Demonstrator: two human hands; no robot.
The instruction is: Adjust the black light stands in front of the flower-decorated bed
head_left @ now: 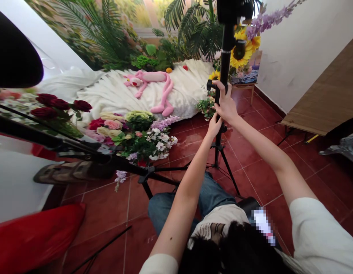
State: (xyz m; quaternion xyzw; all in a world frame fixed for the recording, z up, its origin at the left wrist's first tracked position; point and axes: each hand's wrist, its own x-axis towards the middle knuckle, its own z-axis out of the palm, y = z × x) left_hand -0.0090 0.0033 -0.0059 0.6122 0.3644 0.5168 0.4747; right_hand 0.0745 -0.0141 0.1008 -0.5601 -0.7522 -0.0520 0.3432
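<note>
Directly in front of me stands a black tripod point(225, 64), its legs spread on the floor. My right hand point(227, 103) is closed round its upright pole, fingers reaching over the front just below a black clamp knob point(211, 85). Lower down, my left hand point(214, 125) grips the same pole, right beneath the right one. The fingertips of my left hand are partly hidden behind the pole. On top of the pole sits a dark device point(233, 11), cut off by the upper edge. Sunflowers point(240, 52) show close behind the pole.
A pink plush toy point(155, 78) lies on a white draped blanket point(107, 89). Artificial flowers point(142, 133) stand before it. Another black stand point(122, 163) slants in from the left. A brown board point(321, 87) leans at right; a red bag-like thing point(36, 236) lies lower left.
</note>
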